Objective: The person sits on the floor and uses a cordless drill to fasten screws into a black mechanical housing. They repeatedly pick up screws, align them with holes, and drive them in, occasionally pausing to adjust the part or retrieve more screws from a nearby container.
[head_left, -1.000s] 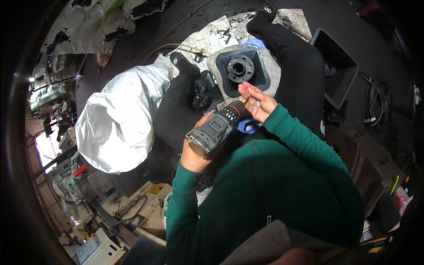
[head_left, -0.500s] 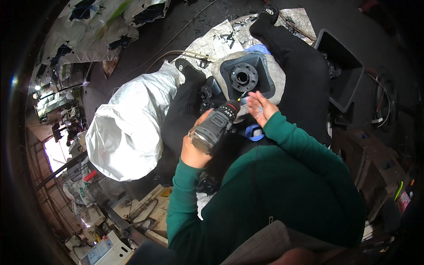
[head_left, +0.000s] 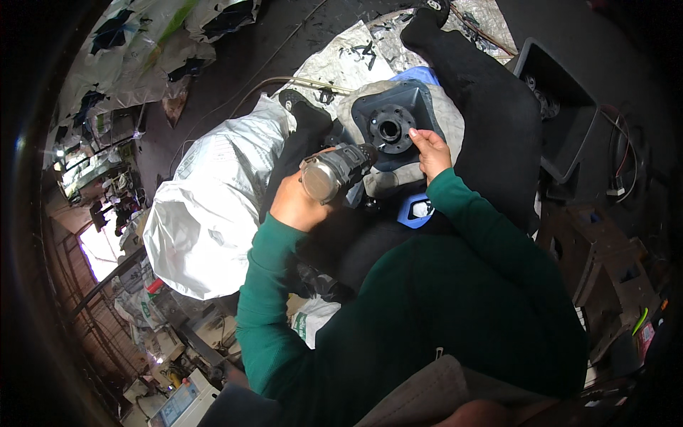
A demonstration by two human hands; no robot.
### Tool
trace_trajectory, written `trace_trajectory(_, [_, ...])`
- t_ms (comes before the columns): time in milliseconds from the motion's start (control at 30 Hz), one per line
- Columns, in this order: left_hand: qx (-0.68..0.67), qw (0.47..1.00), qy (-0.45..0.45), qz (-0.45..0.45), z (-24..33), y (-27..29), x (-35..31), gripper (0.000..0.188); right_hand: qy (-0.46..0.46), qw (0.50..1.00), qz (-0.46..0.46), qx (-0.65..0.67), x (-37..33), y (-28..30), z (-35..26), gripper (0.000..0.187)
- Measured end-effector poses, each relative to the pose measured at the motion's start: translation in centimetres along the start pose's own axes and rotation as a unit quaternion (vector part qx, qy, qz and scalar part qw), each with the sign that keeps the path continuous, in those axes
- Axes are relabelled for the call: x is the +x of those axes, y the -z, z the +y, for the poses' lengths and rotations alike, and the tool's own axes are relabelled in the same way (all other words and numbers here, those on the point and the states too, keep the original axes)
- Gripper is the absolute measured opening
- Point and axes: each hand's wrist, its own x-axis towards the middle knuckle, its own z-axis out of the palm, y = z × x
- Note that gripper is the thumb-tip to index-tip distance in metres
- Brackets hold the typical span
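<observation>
My left hand [head_left: 302, 199] is wrapped round a grey and black cordless drill [head_left: 336, 171]. The drill's nose points at the near-left side of a black round flange [head_left: 384, 146] with a ring of holes and a wide centre bore. This flange sits inside a dark grey, square-rimmed plastic housing [head_left: 427, 107], which rests on a pale cloth pad [head_left: 454, 128] between my legs. Thumb and forefinger of my right hand [head_left: 432, 155] pinch together at the flange's right edge; whatever they hold is too small to make out. The drill's tip is hard to see against the dark flange.
A blue-rimmed piece [head_left: 415, 211] with white inside lies near my lap. Left of my leg stands a large white sack [head_left: 206, 206]. A dark grey bin [head_left: 562, 107] with parts in it is at the right, brown metal blocks [head_left: 597, 249] nearer. Black scraps lie on the sheet [head_left: 348, 60] ahead.
The drill has swung toward the flange, its nose now at the flange's near-left side. My right hand has gone from open fingers to a pinch and moved up to the flange's right edge.
</observation>
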Motion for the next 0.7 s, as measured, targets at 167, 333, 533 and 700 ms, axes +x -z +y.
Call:
trace_trajectory(167, [0.1, 0.992, 0.004, -0.081, 1.1, 1.2, 2.4, 0.052, 0.022, 0.999, -0.018, 0.042, 0.3, -0.1, 0.1, 0.021])
trace_trajectory(333, [0.087, 0.993, -0.016, -0.075, 2.1, 1.5, 3.1, 0.053, -0.002, 0.998, -0.012, 0.056, 0.2, -0.3, -0.4, 0.018])
trace_trajectory(533, [-0.028, 0.993, 0.031, -0.112, 0.7, 3.3, 5.6, 0.049, -0.014, 0.997, -0.028, 0.066, 0.3, -0.3, -0.4, 0.014])
trace_trajectory(700, [0.002, 0.987, 0.044, -0.158, 0.5, 3.5, 6.6, 0.042, -0.019, 0.996, -0.037, 0.075, 0.7, -0.1, 0.0, 0.014])
